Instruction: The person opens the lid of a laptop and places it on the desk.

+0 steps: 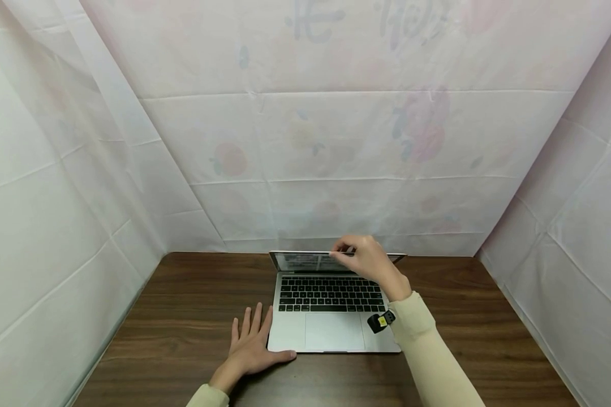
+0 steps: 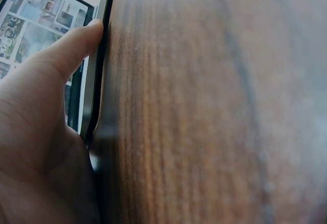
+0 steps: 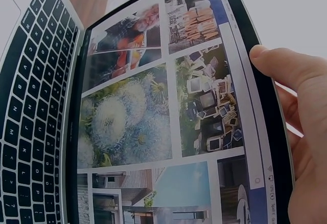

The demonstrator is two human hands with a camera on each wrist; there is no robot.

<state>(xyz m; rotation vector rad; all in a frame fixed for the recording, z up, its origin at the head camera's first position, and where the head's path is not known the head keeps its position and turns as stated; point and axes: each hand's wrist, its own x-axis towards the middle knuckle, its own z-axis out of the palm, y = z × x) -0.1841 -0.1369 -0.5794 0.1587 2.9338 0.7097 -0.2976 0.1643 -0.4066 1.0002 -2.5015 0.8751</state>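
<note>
A silver laptop (image 1: 290,333) stands unfolded on the table, its black keyboard (image 1: 331,294) facing up. The laptop's screen (image 3: 173,101) is lit with a page of several pictures. At the top edge of that screen, my right hand (image 1: 369,261) pinches the rim, thumb (image 3: 278,65) on the display side and fingers behind. My left hand (image 1: 252,351) lies by the base's front left corner with fingers straight and spread. Its thumb (image 2: 76,45) touches the front edge of the base.
The dark wood-grain table (image 1: 183,316) spreads around the laptop. White printed cloth (image 1: 326,147) hangs behind the table, with more white cloth along both sides. A black strap device with a yellow mark (image 1: 382,321) sits at my right wrist, over the palm rest.
</note>
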